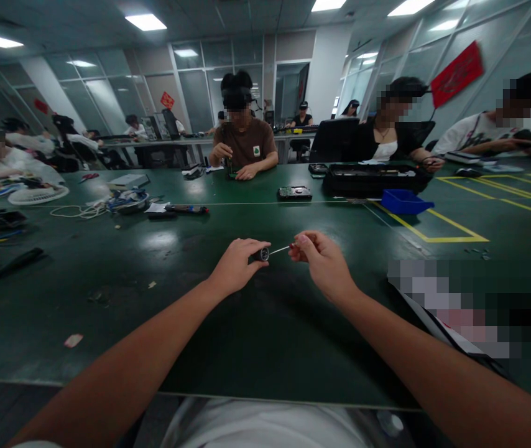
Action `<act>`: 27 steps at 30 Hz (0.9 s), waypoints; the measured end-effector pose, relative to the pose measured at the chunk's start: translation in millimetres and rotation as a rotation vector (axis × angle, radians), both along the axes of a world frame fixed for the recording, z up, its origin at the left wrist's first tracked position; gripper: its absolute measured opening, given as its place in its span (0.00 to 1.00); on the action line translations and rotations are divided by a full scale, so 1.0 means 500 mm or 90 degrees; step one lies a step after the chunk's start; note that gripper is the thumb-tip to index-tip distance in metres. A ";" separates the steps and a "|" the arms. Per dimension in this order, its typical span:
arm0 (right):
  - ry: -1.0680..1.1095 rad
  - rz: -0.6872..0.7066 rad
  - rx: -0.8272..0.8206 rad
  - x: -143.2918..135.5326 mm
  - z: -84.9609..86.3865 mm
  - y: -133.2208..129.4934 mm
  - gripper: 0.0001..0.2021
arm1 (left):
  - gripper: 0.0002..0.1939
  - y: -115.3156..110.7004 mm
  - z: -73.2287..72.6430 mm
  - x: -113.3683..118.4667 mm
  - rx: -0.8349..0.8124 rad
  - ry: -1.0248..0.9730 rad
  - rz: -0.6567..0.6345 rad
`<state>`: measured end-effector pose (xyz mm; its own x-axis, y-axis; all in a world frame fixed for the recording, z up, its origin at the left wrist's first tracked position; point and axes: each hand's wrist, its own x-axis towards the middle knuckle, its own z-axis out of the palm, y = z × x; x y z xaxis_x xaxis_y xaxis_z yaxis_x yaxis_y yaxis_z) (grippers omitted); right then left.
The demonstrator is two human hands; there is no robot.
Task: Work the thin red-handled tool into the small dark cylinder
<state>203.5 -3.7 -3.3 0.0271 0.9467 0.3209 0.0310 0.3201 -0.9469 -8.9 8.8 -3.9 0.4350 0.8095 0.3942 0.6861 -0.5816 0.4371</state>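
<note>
Over the green table (pixel 256 354), my left hand (pixel 235 266) grips a small dark cylindrical part (pixel 262 254) between thumb and fingers, its round end turned to the right. In my right hand (pixel 319 258) is a thin screwdriver (pixel 280 250) with a metal shaft and a bit of red at the handle. The shaft points left, and its tip is at the round end of the part. Whether the tip sits inside the part or just touches it I cannot tell. Most of the handle is hidden by my right fingers.
A hard drive (pixel 294 193), a blue bin (pixel 405 201) and a long black housing (pixel 372 179) lie toward the far right. Leftward are a pen-like tool (pixel 186 210), a coiled white cable (pixel 81 210) and a white fan grille (pixel 38 194). A co-worker (pixel 245 137) sits opposite.
</note>
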 end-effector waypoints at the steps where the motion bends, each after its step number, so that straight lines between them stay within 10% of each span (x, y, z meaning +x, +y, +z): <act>1: -0.003 -0.002 0.001 -0.001 0.000 -0.001 0.13 | 0.21 0.000 0.000 0.000 0.001 -0.002 -0.002; 27: -0.121 -0.183 0.162 0.013 0.029 -0.032 0.10 | 0.19 -0.002 -0.008 0.008 -0.144 -0.077 0.056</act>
<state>210.1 -19.8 11.3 0.1959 0.7998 0.5674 0.3186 0.4953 -0.8082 -5.1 8.0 -8.0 0.3204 0.9155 0.2434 0.6646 -0.4004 0.6309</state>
